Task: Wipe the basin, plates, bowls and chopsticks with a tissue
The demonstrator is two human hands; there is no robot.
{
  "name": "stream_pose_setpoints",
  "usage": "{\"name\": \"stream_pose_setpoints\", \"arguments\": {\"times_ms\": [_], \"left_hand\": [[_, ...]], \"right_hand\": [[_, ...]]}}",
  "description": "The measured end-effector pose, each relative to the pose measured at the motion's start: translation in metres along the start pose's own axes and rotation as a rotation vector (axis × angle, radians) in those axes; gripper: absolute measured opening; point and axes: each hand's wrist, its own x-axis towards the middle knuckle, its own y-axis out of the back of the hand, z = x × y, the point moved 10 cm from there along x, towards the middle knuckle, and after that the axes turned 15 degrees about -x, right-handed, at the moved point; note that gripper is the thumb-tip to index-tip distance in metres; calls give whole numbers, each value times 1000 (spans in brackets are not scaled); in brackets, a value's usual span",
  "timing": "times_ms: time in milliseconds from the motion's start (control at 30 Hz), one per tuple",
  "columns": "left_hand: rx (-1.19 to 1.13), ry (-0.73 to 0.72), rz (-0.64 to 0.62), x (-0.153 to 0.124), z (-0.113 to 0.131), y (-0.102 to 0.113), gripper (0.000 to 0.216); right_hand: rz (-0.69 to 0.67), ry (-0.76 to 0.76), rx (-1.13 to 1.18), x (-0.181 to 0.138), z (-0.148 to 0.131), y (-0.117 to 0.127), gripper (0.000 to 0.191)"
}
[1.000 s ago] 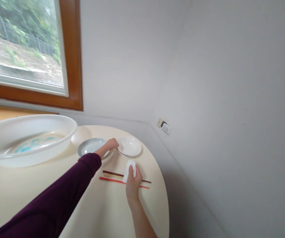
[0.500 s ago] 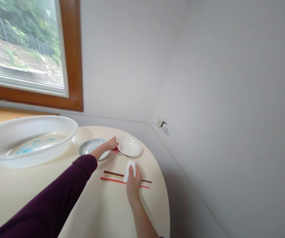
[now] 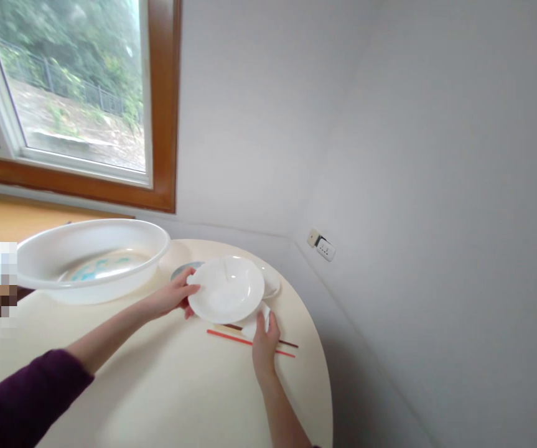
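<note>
My left hand [image 3: 175,297] grips the near left rim of a white plate [image 3: 226,289] and holds it tilted above the round cream table [image 3: 165,386]. Just below the plate's right edge, my right hand [image 3: 264,343] is closed on a white folded cloth [image 3: 253,325]. Red and dark chopsticks [image 3: 231,336] lie on the table under that hand. Behind the lifted plate a grey-blue plate [image 3: 180,270] and another white dish [image 3: 272,284] show only at their edges.
A large white plastic basin [image 3: 91,256] with some water stands at the table's back left. A wood-framed window [image 3: 163,106] is behind it, grey walls meet in the corner, and a wall socket [image 3: 322,246] sits to the right. The table edge curves off at the right.
My left hand has picked the white plate up off the table and brought it toward me over the chopsticks. My right hand stayed on the cloth. The view shifted slightly.
</note>
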Motion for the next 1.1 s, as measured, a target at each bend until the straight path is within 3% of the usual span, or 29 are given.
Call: {"name": "stream_pose_setpoints", "arguments": {"times_ms": [167, 300, 400, 567, 733, 900, 1000, 1100], "left_hand": [[-153, 66, 93, -75, -31, 28, 32], [-211, 73, 112, -101, -49, 36, 34], [-229, 83, 153, -106, -59, 42, 37], [-237, 36, 368, -112, -69, 57, 31], [-305, -215, 599, -117, -59, 79, 21], [-482, -306, 677, -122, -52, 88, 16], [-673, -230, 641, -122, -60, 80, 24], [-859, 15, 576, -120, -82, 63, 35]], "right_hand": [[-222, -35, 161, -24, -17, -33, 41], [-400, -85, 357, -61, -28, -67, 35], [-448, -195, 465, -86, -24, -84, 34], [-435, -407, 540, -107, -6, -96, 32], [-451, -456, 626, -119, 0, -114, 31], [-403, -469, 643, -127, 7, -128, 31], [-433, -480, 646, -129, 12, -137, 33], [-454, -461, 659, -125, 15, -141, 39]]}}
